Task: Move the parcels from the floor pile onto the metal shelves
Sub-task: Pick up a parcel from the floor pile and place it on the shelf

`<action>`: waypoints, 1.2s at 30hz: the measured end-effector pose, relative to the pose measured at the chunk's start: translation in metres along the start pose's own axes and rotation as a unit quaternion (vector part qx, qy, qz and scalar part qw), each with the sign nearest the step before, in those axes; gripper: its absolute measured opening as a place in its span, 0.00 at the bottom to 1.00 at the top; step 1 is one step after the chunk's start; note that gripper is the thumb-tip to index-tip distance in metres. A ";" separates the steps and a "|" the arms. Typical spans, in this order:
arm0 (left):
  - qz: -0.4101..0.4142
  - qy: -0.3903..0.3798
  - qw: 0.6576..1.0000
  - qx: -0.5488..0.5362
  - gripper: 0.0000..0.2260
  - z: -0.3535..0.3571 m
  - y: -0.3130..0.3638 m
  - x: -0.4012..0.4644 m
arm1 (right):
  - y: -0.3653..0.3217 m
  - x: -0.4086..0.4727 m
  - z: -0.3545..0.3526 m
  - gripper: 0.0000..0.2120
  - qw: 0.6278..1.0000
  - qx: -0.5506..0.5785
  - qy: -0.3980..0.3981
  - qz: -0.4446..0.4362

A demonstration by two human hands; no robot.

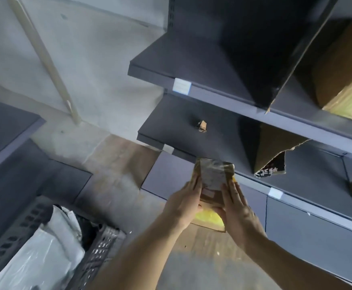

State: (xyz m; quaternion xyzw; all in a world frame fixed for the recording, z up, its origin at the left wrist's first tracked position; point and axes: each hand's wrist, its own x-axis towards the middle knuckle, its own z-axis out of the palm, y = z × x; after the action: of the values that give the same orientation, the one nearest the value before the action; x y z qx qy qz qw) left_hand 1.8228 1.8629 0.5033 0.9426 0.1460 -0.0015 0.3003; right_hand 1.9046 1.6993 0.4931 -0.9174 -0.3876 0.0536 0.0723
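Both hands are up in front of the metal shelves (219, 130), carrying one small parcel (212, 181) between them. The left hand (184, 203) is pressing flat against the parcel's left side, fingers straight and pointing up along it. The right hand (236, 208) is doing the same on the right side, fingers straight, with the thumb seeming to tuck under the bottom edge. The parcel is a brown box wrapped in clear tape, a pale label on its near face and yellow showing at its lower end. It is hanging in the air just off the front edge of the lower shelf, near that shelf's left corner, not resting on it.

On that shelf, a small scrap of cardboard (202, 126) is sitting toward the left end, and a torn cardboard divider (271, 151) is standing further right. A larger cardboard box (342, 65) is sitting on the shelf above, at the right.

Down at the lower left, a dark plastic crate (99, 248) is sitting on the floor with a grey mailer bag (51, 248) lying in it.
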 end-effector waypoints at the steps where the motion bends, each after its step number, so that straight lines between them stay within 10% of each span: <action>1: 0.010 -0.004 1.000 0.001 0.44 0.003 -0.005 0.001 | 0.000 0.000 0.002 0.41 1.000 -0.006 -0.002 0.000; 16: 0.066 -0.038 0.995 0.061 0.43 0.010 0.029 0.011 | 0.015 -0.032 -0.018 0.42 0.997 -0.010 0.032 0.069; 36: 0.136 -0.110 0.973 0.150 0.36 0.151 0.299 0.028 | 0.270 -0.191 -0.058 0.39 0.985 -0.023 0.069 0.157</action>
State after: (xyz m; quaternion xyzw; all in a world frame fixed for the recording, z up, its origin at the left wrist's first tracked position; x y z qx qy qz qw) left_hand 1.9449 1.5529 0.5465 0.9821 -0.0191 -0.0861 0.1666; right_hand 1.9709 1.3702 0.5107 -0.9697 -0.2344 -0.0086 0.0686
